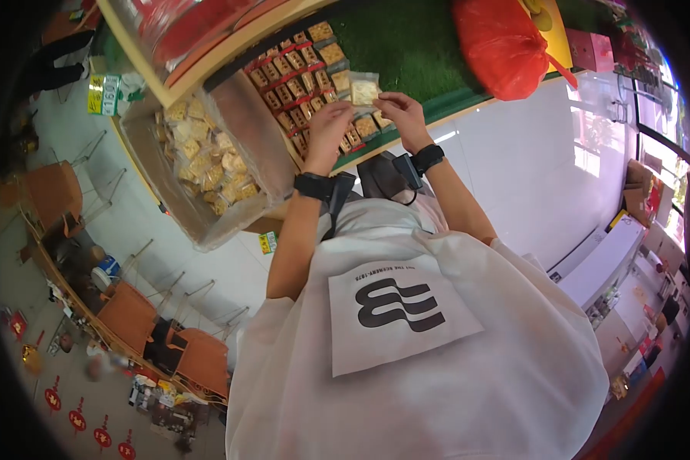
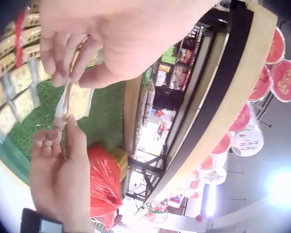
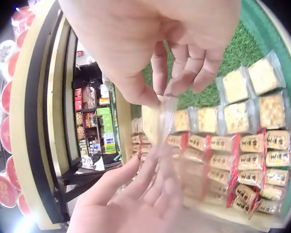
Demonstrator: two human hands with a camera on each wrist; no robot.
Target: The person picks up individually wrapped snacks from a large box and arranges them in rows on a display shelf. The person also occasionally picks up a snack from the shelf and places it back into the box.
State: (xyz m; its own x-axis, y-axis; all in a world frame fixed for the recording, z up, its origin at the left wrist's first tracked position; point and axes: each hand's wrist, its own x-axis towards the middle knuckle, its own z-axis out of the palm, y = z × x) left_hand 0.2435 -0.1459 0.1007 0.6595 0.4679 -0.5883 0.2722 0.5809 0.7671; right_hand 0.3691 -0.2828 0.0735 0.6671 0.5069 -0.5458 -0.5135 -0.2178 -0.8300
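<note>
Surface: green artificial grass [image 1: 399,46] with a pale edge, in front of the person, beneath both hands.
Shirt: white cloth [image 1: 506,337] with a black wavy print, worn by the person.
Box: brown cardboard carton [image 1: 257,126] lined with clear plastic, beside the left end of the surface, holding a loose heap of pale yellow wrapped squares [image 1: 211,165].
Bag: knotted, bulging red plastic [image 1: 498,50], on the right part of the surface beside something flat and yellow [image 1: 561,46].
Small packets: tan, red-ended, with dark lettering [image 3: 250,161], laid in close rows towards the left of the surface.
Larger packets: square, pale yellow pieces in clear wrappers [image 3: 264,76], lying flat next to the small packets.
Left hand: [image 1: 330,130] fingers bent and nearly closed, thumb and fingertips pinching one end of the held packet.
Right hand: [image 1: 408,123] likewise drawn in, thumb against fingers, pinching the opposite end of the wrapper.
Wristbands: black [image 1: 314,185], one on each wrist.
Held packet: a single square, pale yellow piece in a clear wrapper [image 1: 365,92], raised above the surface between the two hands, near the larger packets; whether its wrapper is sealed cannot be told.
</note>
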